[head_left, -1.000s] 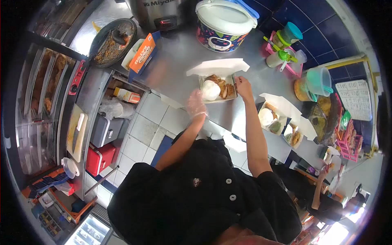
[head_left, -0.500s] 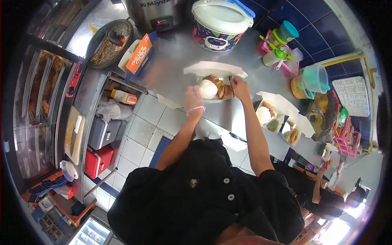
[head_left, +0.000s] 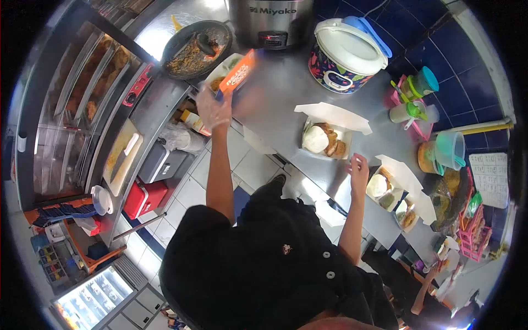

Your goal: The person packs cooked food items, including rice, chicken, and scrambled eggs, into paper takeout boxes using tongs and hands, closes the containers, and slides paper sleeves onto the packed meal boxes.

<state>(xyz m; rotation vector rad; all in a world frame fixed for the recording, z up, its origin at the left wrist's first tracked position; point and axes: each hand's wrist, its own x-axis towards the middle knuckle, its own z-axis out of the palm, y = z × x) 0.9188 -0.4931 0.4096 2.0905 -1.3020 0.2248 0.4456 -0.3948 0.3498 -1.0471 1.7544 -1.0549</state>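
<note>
My left hand (head_left: 213, 110), in a clear glove, is at the near end of an orange and dark blue food box (head_left: 237, 76). Its fingers look spread, though they are slightly blurred; whether they press on the box is unclear. Food shows inside that box. My bare right hand (head_left: 359, 169) hovers near the counter's front, fingers loosely bent and apart, with nothing in them. Just left of it stands an open white food box (head_left: 344, 116) holding a white rice mound (head_left: 315, 139) and browned sliced meat (head_left: 333, 142).
Two more open boxes of food (head_left: 380, 184) (head_left: 407, 213) stand to the right. A stone mortar (head_left: 192, 52), a steel Miyako cooker (head_left: 275, 25) and a patterned rice cooker (head_left: 335, 74) line the back. Another person's arm (head_left: 423, 291) shows at lower right.
My left hand has left the white box and reached left to the orange box. My right hand has let go of the white box and drawn back. The view has shifted.
</note>
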